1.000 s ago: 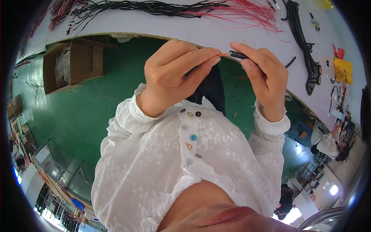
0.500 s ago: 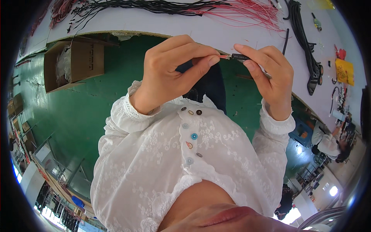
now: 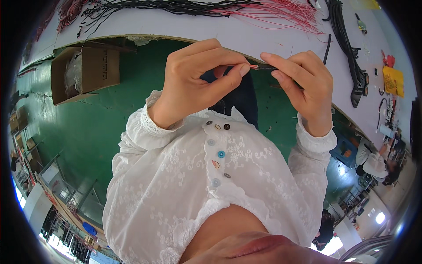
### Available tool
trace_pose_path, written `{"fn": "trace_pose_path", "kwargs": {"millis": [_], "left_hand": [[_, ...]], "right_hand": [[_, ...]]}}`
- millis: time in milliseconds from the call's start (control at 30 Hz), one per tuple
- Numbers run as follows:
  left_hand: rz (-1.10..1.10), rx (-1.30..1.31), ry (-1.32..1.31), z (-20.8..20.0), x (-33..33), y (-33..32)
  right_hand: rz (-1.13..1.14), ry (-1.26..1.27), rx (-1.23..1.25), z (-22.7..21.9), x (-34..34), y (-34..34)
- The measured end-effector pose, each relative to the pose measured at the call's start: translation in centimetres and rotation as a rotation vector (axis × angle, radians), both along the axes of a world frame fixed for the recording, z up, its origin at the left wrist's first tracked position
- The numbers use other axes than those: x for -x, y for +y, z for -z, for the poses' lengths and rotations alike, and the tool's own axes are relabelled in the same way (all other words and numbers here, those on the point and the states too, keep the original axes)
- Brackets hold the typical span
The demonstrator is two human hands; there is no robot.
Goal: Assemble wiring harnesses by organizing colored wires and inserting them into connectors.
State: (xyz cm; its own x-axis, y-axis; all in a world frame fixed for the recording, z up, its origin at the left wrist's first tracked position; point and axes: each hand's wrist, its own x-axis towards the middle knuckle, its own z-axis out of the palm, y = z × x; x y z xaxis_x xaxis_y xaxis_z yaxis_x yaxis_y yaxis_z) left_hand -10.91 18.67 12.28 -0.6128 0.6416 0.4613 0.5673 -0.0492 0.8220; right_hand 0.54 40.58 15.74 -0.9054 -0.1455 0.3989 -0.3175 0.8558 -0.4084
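Note:
My left hand [image 3: 195, 79] pinches thin red wires [image 3: 253, 67] between thumb and forefinger, their tips poking out to the right. Thumb and forefinger of my right hand [image 3: 307, 86] grip a slim black tube [image 3: 267, 67] whose left end meets the wires. Whether the wires run inside the tube or only touch its end is too small to tell. Both hands are raised in front of my chest at the near edge of the table. The rest of the tube is hidden by my right fingers.
On the pale table [image 3: 184, 26] lie a long bundle of black cables [image 3: 176, 6] with red wire ends [image 3: 285, 15], a thick black cable bundle [image 3: 343, 39] and a yellow packet [image 3: 392, 81]. A cardboard box [image 3: 101, 66] stands on the green floor at left. A person [image 3: 373, 163] is at far right.
My right fingers have shifted slightly left and down with the black tube. Its end has come closer over the wire tips, and less of the pale strands shows. My left hand is nearly still.

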Motion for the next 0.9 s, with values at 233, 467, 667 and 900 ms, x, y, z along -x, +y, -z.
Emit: {"fn": "trace_pose_path", "kwargs": {"millis": [233, 467, 667, 900], "left_hand": [[0.011, -0.008, -0.115, 0.4, -0.1, 0.1], [0.000, -0.030, -0.241, 0.8, -0.4, 0.4], [-0.008, -0.030, -0.235, 0.7, -0.4, 0.6], [-0.161, -0.048, 0.135, 0.8, -0.6, 1.1]], "right_hand": [[0.013, -0.016, 0.015, 0.0, -0.2, -0.1], [0.003, -0.036, 0.038, 0.2, -0.2, 0.0], [-0.006, -0.056, 0.083, 0.4, -0.2, 0.1], [0.146, -0.112, 0.299, 1.4, -0.5, -1.2]]}}
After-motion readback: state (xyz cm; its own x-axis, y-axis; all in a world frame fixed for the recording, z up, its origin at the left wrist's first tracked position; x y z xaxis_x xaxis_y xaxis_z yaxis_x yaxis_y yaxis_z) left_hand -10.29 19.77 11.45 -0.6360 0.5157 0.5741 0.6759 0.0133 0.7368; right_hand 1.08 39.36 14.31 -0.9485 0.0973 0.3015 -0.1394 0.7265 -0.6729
